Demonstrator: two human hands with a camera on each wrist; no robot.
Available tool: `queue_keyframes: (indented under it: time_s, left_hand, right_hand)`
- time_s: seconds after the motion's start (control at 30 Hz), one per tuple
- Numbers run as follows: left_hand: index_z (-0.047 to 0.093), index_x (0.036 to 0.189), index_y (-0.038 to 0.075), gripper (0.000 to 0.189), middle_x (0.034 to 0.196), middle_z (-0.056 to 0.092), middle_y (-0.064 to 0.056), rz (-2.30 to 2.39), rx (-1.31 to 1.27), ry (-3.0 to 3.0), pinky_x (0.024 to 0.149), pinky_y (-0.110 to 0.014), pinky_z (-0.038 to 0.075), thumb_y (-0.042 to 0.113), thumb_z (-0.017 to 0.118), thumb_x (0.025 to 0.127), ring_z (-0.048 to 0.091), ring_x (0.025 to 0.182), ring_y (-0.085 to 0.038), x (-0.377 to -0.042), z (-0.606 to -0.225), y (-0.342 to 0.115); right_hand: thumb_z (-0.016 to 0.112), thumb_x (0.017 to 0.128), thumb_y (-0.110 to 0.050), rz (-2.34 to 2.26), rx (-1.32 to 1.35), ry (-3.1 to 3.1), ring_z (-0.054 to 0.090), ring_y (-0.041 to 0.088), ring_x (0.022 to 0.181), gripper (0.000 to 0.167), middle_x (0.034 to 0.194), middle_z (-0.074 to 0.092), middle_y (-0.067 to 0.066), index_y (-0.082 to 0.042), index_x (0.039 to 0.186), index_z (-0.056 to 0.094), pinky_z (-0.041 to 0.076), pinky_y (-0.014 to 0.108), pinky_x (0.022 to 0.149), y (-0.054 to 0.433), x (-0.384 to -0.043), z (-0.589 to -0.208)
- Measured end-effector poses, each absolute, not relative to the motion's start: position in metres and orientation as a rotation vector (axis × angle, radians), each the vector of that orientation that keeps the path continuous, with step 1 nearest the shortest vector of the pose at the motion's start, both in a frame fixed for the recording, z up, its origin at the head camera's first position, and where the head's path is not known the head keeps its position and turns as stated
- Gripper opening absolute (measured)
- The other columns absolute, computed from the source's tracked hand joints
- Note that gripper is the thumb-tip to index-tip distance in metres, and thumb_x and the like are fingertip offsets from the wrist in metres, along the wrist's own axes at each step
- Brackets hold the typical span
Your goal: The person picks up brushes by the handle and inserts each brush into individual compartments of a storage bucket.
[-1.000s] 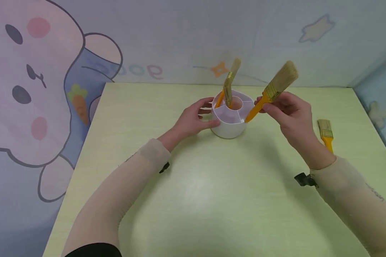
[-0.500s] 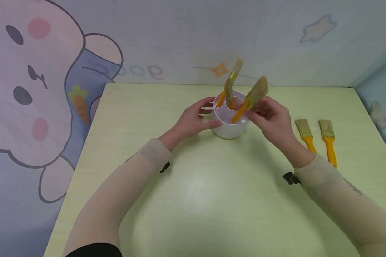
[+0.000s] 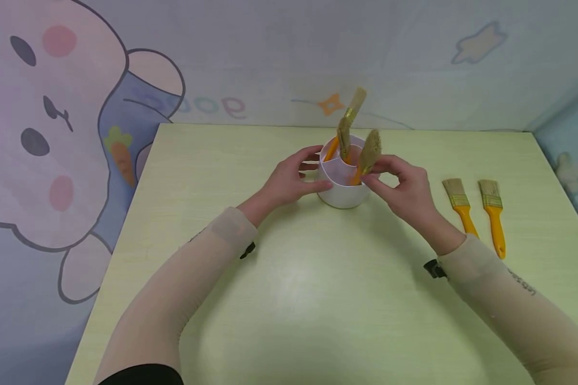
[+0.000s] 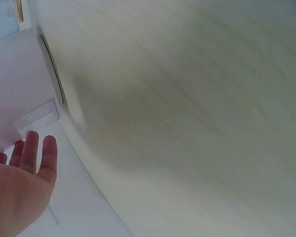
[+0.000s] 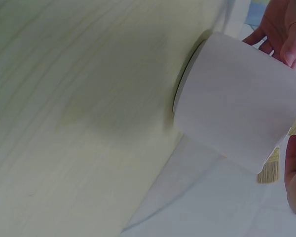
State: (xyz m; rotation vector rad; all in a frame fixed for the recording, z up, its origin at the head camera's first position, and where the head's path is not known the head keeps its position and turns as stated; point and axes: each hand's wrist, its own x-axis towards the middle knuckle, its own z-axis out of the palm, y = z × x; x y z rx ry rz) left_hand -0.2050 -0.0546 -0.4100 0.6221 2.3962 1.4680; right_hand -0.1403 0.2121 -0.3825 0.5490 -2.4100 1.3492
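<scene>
A white round compartmented brush holder (image 3: pixel 343 199) stands near the table's back edge. My left hand (image 3: pixel 293 179) holds its left side, thumb at the front and fingers spread toward the back. My right hand (image 3: pixel 407 187) pinches a paintbrush (image 3: pixel 371 148) near its metal band. Its bristles point up, and its yellow-orange handle reaches down into a right-hand compartment. Another paintbrush (image 3: pixel 358 100) leans out of the left compartment, and a further paintbrush (image 3: pixel 343 133) rises from the central ring. In the right wrist view, the holder's wall (image 5: pixel 237 103) hides most of the brushes.
To the right on the pale wooden table (image 3: pixel 289 299) lie two more brushes, a left one (image 3: pixel 456 197) partly covered by my right forearm and a right one (image 3: pixel 492 208). A cartoon-printed cloth (image 3: pixel 270 59) hangs behind the table's back edge.
My right hand has moved left with the paintbrush, bringing its handle into the holder and tilting it more upright. Both brushes lying right came into fuller sight. My left hand stayed on the holder.
</scene>
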Motion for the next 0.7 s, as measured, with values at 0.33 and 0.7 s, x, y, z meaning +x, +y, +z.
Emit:
queue_keyframes:
  time_s: [0.33, 0.7]
  left_hand:
    - [0.043, 0.163, 0.02, 0.086, 0.154, 0.058, -0.001, 1.476, 0.63, 2.398, 0.112, -0.043, 0.051, 0.034, 0.088, 0.092, 0.061, 0.136, -0.023, -0.206, -0.411, -0.054]
    - [0.043, 0.163, 0.02, 0.085, 0.154, 0.058, 0.0, 1.49, 0.633, 2.396, 0.112, -0.042, 0.051, 0.034, 0.088, 0.092, 0.062, 0.135, -0.021, -0.205, -0.412, -0.055]
  right_hand:
    - [0.088, 0.085, 0.0, 0.999, 0.772, -2.402, 0.072, 0.035, 0.1, 0.037, 0.109, 0.079, 0.017, -0.001, 0.119, 0.074, 0.053, 0.03, 0.09, 0.211, -0.145, -0.388]
    - [0.089, 0.086, -0.004, 0.88, 0.895, -2.416, 0.073, 0.034, 0.104, 0.035, 0.111, 0.08, 0.011, -0.003, 0.119, 0.076, 0.058, 0.053, 0.088, 0.202, -0.151, -0.382]
